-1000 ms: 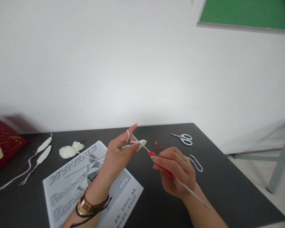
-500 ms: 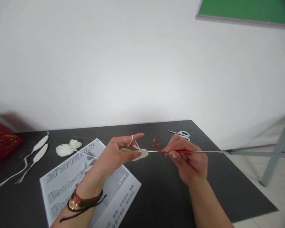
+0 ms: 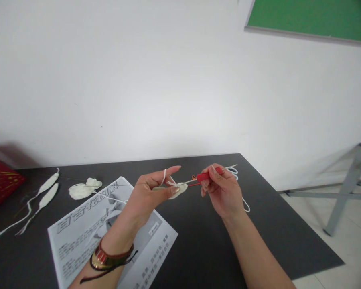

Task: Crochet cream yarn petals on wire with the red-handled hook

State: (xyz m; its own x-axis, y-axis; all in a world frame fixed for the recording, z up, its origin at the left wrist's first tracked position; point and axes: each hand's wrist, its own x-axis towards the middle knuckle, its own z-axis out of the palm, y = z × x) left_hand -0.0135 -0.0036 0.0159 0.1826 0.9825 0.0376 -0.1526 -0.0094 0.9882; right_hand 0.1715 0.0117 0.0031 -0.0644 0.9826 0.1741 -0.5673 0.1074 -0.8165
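Between the thumb and fingers of my left hand [image 3: 156, 188], a small white crochet piece [image 3: 178, 191] is pinched. White yarn loops over its raised index finger. My right hand [image 3: 224, 188] grips a crochet hook [image 3: 203, 176] by its red handle, thumb on top. The hook's metal shaft slants down left to the upper edge of the crochet piece; its tip is hard to make out in the stitches. The other metal end sticks out up and right past my knuckles. A red needle [image 3: 193, 185] and an orange stitch marker [image 3: 193, 178] lie behind, between my hands.
A printed paper [image 3: 78, 245] lies under my left forearm. A white yarn bundle [image 3: 81, 191] and two white crocheted leaf shapes [image 3: 49, 195] are on the black table [image 3: 204, 249] at left, near a red box [image 3: 1, 184]. Scissors [image 3: 234, 171] sit partly hidden behind my right hand.
My right hand has moved slightly left and turned, so the crochet hook now tilts instead of lying level. My left hand keeps its pinch on the crochet piece.
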